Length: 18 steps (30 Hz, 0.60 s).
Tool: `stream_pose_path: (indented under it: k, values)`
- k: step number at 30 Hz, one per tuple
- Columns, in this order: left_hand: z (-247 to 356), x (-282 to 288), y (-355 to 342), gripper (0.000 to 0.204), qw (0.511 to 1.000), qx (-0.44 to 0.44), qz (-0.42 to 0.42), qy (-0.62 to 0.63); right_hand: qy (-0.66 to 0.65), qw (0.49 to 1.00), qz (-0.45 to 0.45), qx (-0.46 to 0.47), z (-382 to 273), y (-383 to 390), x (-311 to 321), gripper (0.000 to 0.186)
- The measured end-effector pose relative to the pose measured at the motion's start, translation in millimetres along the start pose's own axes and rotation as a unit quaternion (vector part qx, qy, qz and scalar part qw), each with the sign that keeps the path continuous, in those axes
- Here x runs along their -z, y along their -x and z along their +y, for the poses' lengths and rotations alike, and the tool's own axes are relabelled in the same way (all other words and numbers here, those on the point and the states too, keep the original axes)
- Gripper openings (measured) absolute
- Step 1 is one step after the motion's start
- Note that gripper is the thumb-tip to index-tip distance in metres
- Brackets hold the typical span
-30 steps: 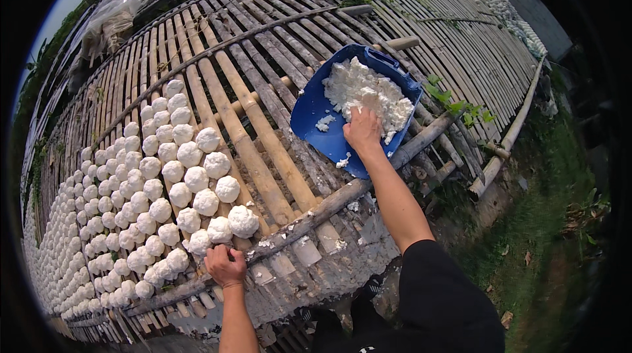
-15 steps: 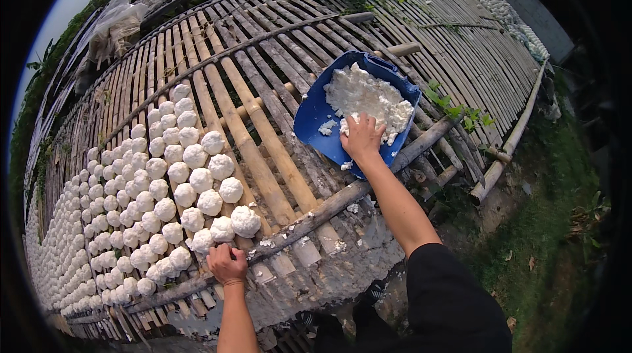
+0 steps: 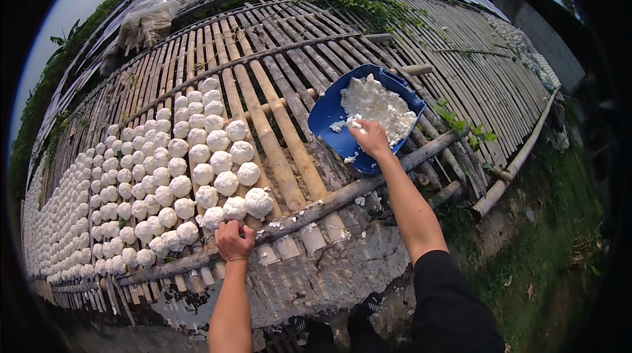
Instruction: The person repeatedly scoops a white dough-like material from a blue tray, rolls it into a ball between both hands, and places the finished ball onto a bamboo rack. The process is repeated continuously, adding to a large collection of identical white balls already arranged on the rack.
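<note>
My right hand [image 3: 371,139] is over the near part of a blue plastic scoop-shaped tub [image 3: 324,118], its fingers closed on a small clump of white crumbly paste. A larger heap of the same paste [image 3: 378,104] fills the tub's far side, and crumbs lie on the blue plastic. My left hand [image 3: 235,241] is curled at the front bamboo pole, right beside the nearest white balls [image 3: 234,208]; its fingertips are hidden, so what it may hold cannot be seen. The largest ball [image 3: 259,202] sits just beyond it.
Rows of white balls [image 3: 151,182] cover the left of the slatted bamboo rack [image 3: 289,142]. A thick bamboo pole [image 3: 316,211] edges its front, dotted with white crumbs. Green vines [image 3: 355,1] grow over the far slats. Grass [image 3: 533,248] lies to the right.
My right hand has lifted slightly and pinched together round a clump of paste. The left hand stays by the same balls. The whole view has shifted a little.
</note>
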<state>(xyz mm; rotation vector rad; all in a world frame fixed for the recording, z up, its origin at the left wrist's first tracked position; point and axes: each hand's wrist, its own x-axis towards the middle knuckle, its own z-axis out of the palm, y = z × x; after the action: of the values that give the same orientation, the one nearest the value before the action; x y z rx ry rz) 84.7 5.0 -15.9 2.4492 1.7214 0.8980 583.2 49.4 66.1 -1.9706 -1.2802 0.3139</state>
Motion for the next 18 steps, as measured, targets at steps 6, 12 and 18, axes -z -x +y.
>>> stream_pose_path:
  k: [6, 12, 18]
  values:
    - [44, 36, -7, 0.035, 0.981, 0.101, 0.072, 0.152, -0.185, 0.971, -0.111, 0.099, -85, 96, 72, 0.074]
    - [168, 123, 70, 0.075, 0.192, 0.347, -0.316, 0.862, -0.015, 0.910, -0.250, 0.330, -201, 271, 119, 0.081]
    - [210, 165, 136, 0.063, 0.003, 0.379, -0.291, 0.878, -0.024, 0.941, -0.151, 0.302, -197, 373, 110, 0.069]
